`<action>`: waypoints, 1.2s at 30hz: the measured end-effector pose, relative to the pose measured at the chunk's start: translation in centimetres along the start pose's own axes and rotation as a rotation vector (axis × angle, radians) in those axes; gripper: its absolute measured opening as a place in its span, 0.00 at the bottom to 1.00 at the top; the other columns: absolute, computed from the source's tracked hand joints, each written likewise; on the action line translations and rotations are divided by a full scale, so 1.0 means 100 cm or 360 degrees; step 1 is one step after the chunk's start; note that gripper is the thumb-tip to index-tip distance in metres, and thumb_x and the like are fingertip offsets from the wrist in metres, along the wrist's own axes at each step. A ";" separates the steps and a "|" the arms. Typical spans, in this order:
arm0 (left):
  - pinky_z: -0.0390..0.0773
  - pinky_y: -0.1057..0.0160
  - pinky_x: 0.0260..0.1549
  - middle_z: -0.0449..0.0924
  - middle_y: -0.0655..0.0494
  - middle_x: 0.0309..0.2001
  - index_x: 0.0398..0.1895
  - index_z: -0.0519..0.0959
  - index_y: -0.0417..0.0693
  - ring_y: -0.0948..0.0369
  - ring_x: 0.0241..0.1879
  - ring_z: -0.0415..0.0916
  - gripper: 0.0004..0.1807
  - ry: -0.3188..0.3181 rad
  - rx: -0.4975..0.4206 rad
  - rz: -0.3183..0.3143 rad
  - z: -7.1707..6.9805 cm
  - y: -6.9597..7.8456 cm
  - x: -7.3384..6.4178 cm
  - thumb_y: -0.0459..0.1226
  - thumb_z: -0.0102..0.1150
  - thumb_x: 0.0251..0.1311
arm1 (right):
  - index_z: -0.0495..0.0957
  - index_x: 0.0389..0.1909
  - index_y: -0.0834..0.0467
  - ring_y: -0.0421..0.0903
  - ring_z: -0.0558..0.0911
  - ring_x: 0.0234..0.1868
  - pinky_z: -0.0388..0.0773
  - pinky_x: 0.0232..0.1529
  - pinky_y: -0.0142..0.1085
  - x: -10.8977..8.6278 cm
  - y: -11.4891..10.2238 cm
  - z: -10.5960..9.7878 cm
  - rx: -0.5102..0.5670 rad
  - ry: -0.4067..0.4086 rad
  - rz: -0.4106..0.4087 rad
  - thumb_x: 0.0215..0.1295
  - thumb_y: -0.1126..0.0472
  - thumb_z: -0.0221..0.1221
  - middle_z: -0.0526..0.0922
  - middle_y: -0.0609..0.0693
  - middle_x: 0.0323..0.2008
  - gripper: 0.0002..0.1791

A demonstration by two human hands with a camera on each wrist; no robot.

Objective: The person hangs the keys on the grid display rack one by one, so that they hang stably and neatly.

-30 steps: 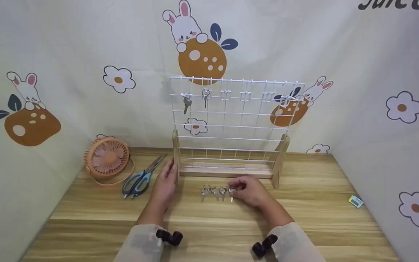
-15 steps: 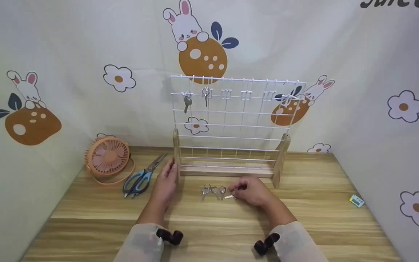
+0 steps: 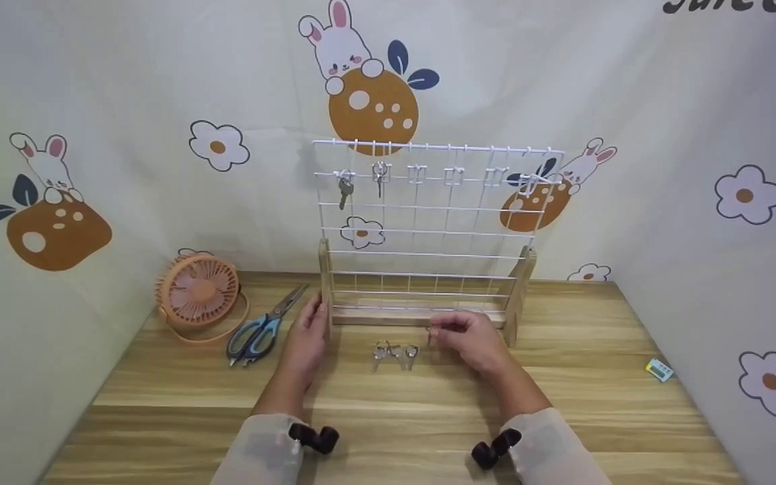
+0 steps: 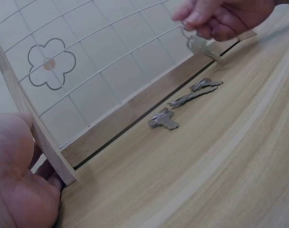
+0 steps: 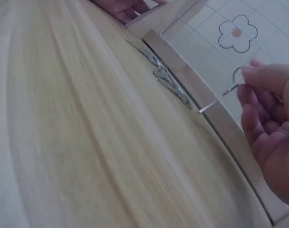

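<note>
Key [image 4: 199, 45] on a ring [image 5: 234, 75] dangles from the person's right hand [image 3: 472, 340], thumb and finger pinching the ring, just in front of the rack's wooden base rail [image 3: 395, 316], toward its right end. Near it, on the wood-grain table [image 3: 374, 417], three more keys [image 4: 189, 97] lie close together in a row. The left hand [image 3: 307, 337] is wrapped round the rack's left wooden upright [image 3: 325, 269], fingers tucked behind it. Up on the white wire grid [image 3: 415, 232] I see two hanging keys [image 3: 346, 192], side by side near the left edge. Left of the rack lie blue-and-black scissors [image 3: 275, 314], beside an orange fan [image 3: 201, 291]; a small blue-and-yellow packet [image 3: 659, 370] sits at the table's right edge.
</note>
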State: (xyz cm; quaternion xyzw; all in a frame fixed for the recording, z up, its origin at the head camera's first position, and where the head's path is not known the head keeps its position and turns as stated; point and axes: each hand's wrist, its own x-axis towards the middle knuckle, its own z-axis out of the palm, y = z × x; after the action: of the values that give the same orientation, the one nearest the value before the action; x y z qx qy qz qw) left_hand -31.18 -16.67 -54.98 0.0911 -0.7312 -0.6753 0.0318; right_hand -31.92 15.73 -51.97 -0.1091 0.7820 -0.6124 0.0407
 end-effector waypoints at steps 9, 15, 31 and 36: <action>0.54 0.42 0.85 0.55 0.49 0.87 0.87 0.58 0.62 0.46 0.86 0.52 0.35 -0.0005 0.0035 -0.0025 -0.001 0.003 -0.002 0.59 0.43 0.83 | 0.90 0.46 0.63 0.38 0.87 0.39 0.84 0.40 0.27 -0.003 -0.029 0.004 0.0062 0.0197 -0.0098 0.64 0.64 0.75 0.93 0.48 0.39 0.12; 0.55 0.42 0.85 0.55 0.49 0.87 0.87 0.57 0.61 0.45 0.86 0.52 0.35 0.0001 0.0061 -0.0023 -0.001 0.005 -0.002 0.60 0.42 0.83 | 0.90 0.46 0.65 0.40 0.86 0.36 0.86 0.38 0.30 -0.007 -0.049 0.007 0.0192 0.0219 -0.0095 0.64 0.67 0.73 0.91 0.47 0.36 0.11; 0.54 0.40 0.84 0.55 0.49 0.87 0.86 0.58 0.62 0.45 0.86 0.52 0.35 -0.0010 0.0062 0.0002 -0.001 0.002 -0.002 0.60 0.43 0.83 | 0.86 0.53 0.70 0.43 0.88 0.37 0.90 0.46 0.34 0.006 -0.171 0.001 0.0499 0.0301 -0.0291 0.70 0.70 0.68 0.91 0.49 0.39 0.13; 0.54 0.39 0.84 0.56 0.47 0.86 0.87 0.58 0.61 0.43 0.85 0.52 0.35 -0.0021 0.0082 0.0026 -0.002 0.002 -0.002 0.60 0.42 0.83 | 0.85 0.54 0.69 0.43 0.89 0.41 0.91 0.49 0.34 0.017 -0.211 0.000 0.0670 0.0377 -0.0407 0.71 0.70 0.68 0.89 0.52 0.43 0.14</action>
State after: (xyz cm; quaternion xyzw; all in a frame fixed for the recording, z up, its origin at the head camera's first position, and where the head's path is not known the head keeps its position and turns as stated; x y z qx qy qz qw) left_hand -30.96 -16.81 -54.72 0.0814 -0.7492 -0.6566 0.0302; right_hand -31.06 10.57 -31.46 -0.1237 0.6167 -0.7700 -0.1068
